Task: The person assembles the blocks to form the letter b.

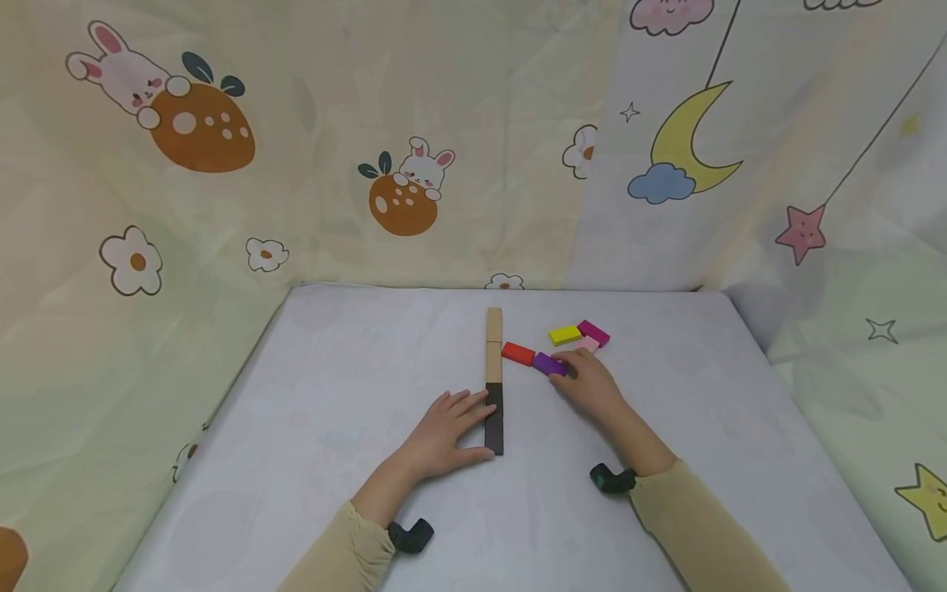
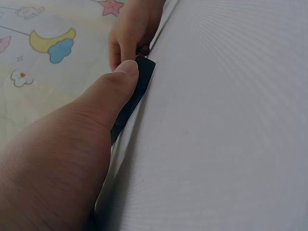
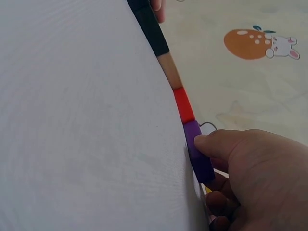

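Natural wood blocks (image 1: 494, 362) and black blocks (image 1: 494, 436) lie end to end in a straight column on the white table. My left hand (image 1: 438, 436) rests against the black blocks with fingers spread; its thumb touches the near end, also seen in the left wrist view. A red block (image 1: 519, 354) slants off the column's right side. End to end with it lies a purple block (image 3: 191, 137), which my right hand (image 1: 592, 386) pinches between thumb and fingers. Just beyond that hand are a yellow block (image 1: 565, 335), a magenta block (image 1: 594, 333) and a partly hidden pink block (image 1: 588, 344).
The white tabletop (image 1: 296, 370) runs back to a patterned cloth backdrop (image 1: 473, 99), with more cloth along both sides. A dark curved piece (image 1: 411, 537) sits at the left wrist, and a similar dark piece (image 1: 612, 479) at the right wrist.
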The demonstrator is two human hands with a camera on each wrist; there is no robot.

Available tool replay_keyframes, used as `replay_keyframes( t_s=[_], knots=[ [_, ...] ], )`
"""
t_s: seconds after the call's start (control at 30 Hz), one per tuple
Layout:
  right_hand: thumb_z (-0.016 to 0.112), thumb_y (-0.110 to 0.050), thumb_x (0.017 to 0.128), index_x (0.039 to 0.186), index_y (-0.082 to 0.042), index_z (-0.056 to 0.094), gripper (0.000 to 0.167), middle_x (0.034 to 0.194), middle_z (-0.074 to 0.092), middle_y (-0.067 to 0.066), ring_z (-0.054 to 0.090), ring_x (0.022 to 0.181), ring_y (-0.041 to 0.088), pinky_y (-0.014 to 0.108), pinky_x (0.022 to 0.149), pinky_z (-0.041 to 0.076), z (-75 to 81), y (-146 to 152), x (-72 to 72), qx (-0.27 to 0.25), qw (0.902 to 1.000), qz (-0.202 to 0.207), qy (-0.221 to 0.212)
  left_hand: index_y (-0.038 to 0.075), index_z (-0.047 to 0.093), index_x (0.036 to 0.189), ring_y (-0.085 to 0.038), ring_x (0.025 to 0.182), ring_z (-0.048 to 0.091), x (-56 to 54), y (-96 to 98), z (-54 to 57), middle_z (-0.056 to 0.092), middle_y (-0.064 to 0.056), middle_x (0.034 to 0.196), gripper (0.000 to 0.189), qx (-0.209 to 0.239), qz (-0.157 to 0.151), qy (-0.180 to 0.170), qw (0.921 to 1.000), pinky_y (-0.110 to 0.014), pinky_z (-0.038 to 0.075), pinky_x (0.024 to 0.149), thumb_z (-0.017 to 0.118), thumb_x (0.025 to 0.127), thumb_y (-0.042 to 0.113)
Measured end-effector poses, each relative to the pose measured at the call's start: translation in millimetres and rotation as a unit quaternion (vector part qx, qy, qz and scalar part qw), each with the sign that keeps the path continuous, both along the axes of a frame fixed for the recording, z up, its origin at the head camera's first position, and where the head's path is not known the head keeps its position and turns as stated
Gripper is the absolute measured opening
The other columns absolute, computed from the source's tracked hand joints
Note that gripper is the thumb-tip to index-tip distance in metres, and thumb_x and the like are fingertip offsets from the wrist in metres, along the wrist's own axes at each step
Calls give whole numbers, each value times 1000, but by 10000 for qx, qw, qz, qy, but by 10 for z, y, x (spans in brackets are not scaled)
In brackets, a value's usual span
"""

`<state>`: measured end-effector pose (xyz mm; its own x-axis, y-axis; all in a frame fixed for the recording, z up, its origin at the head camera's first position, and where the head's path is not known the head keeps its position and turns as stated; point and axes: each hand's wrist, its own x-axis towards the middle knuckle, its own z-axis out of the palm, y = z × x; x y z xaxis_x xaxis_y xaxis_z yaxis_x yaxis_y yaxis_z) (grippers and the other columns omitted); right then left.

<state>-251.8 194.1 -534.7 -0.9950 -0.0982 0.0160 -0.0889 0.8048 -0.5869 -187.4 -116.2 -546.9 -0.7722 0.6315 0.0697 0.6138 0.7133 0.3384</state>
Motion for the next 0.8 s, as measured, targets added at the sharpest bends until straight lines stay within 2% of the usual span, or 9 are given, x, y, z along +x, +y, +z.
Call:
replay_keyframes(
  t_s=[0.3,0.47,0.63,0.8],
  knots=[
    [70,-36,91,134,-15,59,49,124,59,9,56,112,27,48,99,52,15,-47,2,134,9999,-36,-5,37,36,153,-23,151,27,-3,-5,0,26,11,163,75,-50,33,10,10000,-49,15,126,50,88,73],
    [70,-38,90,135,-11,57,55,129,58,15,53,119,34,53,100,50,51,-144,7,329,9994,-94,78,36,36,153,-23,150,27,-4,-7,3,26,11,163,76,-71,40,6,10000,-50,16,125,50,88,74],
    [69,-41,90,138,-12,55,58,139,54,15,48,129,36,55,103,49,76,-264,-42,364,9991,-222,47,36,37,152,-24,150,28,-2,-5,0,28,10,163,75,-62,40,63,10000,-50,17,125,50,88,74],
    [69,-40,90,138,-14,56,56,140,55,15,48,129,37,57,104,47,77,-336,-109,383,9988,-264,146,34,38,152,-25,150,29,6,0,-2,28,8,163,75,-46,-16,144,9999,-51,18,124,50,89,73]
  ],
)
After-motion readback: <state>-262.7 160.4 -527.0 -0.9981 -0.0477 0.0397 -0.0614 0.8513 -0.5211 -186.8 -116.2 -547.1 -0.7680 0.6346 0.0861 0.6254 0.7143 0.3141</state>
